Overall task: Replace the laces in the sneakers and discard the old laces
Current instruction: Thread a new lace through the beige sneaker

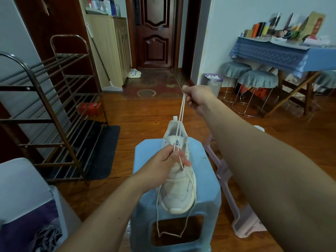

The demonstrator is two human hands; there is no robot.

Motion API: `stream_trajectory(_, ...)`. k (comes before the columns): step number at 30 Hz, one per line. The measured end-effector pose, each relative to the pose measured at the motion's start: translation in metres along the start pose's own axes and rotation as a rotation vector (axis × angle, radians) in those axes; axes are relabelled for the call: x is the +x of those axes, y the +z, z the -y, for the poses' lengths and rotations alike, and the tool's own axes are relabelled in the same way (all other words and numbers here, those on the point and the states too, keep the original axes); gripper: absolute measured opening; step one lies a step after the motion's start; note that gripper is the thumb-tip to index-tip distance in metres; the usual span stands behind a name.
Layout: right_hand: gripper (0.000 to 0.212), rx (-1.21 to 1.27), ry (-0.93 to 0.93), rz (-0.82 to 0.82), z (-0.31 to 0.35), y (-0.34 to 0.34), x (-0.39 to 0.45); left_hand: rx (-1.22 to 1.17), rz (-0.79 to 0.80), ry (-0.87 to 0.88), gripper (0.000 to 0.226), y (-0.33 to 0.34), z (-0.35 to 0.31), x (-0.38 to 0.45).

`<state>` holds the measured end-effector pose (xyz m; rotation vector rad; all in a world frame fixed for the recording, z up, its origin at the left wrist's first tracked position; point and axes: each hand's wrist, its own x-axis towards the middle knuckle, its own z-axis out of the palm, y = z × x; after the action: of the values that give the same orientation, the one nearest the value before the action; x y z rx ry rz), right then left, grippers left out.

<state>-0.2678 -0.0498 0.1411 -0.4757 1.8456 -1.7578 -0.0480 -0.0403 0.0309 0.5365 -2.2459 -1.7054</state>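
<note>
A white sneaker (179, 186) lies on a light blue plastic stool (207, 180), toe pointing toward me. A cream lace (181, 113) runs doubled from the sneaker's eyelets up to my right hand (197, 96), which pinches both strands with the arm stretched far forward. My left hand (163, 166) holds the sneaker at its tongue and pinches the lace strands there. A long loop of lace (169, 233) hangs off the sneaker's toe over the stool's front.
A metal shoe rack (54, 110) stands at left on a dark mat. A grey bin (27, 206) with lace-like cords inside sits at lower left. A lilac stool (236, 206) lies tipped at right. Farther right are a small trash bin (213, 84), round stools and a blue-clothed table (283, 55).
</note>
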Motion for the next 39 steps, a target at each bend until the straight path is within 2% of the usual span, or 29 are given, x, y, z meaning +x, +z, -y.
stream_trajectory(3, 0.014, 0.151, -0.009, -0.056, -0.002, 0.001, 0.004, 0.064, 0.006, -0.011, 0.036, 0.0, 0.004, 0.002)
stream_trajectory(7, 0.014, 0.548, -0.067, -0.128, 0.018, -0.01, 0.01, 0.122, 0.049, -0.035, 0.036, 0.004, 0.005, 0.004)
stream_trajectory(9, 0.009, 0.572, -0.081, -0.116, 0.022, -0.017, 0.012, 0.142, 0.043, -0.056, 0.036, 0.004, 0.003, 0.004)
stream_trajectory(11, 0.017, 0.384, -0.022, -0.007, 0.01, -0.02, 0.009, 0.137, 0.018, -0.074, 0.037, 0.004, 0.0, 0.005)
stream_trajectory(14, 0.027, -0.054, 0.121, 0.104, -0.021, -0.026, -0.011, 0.046, -0.029, -0.107, 0.034, 0.006, -0.003, 0.007)
stream_trajectory(18, 0.005, -0.343, -0.022, -0.052, -0.072, -0.045, -0.077, -0.061, -0.077, -0.131, 0.031, 0.009, -0.004, 0.01)
stream_trajectory(20, 0.007, -0.531, -0.054, -0.015, -0.102, -0.05, -0.117, -0.076, -0.085, -0.139, 0.031, 0.011, -0.002, 0.012)
stream_trajectory(22, 0.033, -0.647, -0.117, 0.091, -0.127, -0.042, -0.143, -0.067, -0.116, -0.135, 0.031, 0.011, -0.003, 0.013)
stream_trajectory(25, 0.097, -0.823, -0.227, 0.164, -0.157, -0.023, -0.157, -0.048, -0.151, -0.149, 0.031, 0.014, -0.009, 0.011)
stream_trajectory(27, 0.109, -0.872, -0.234, 0.128, -0.166, -0.021, -0.158, -0.013, -0.154, -0.143, 0.03, 0.015, -0.011, 0.009)
stream_trajectory(31, 0.108, -0.879, -0.249, 0.129, -0.17, -0.028, -0.163, -0.124, -0.266, -0.136, 0.03, 0.003, -0.039, 0.015)
stream_trajectory(34, 0.114, -0.918, -0.228, 0.137, -0.169, -0.026, -0.165, -0.059, -0.346, -0.052, 0.029, -0.019, -0.083, 0.039)
stream_trajectory(36, 0.107, -0.893, -0.25, 0.113, -0.169, -0.026, -0.167, 0.026, -0.314, -0.012, 0.03, -0.021, -0.106, 0.047)
stream_trajectory(39, 0.083, -0.763, -0.205, 0.022, -0.169, -0.03, -0.175, 0.056, -0.211, -0.029, 0.031, -0.01, -0.107, 0.046)
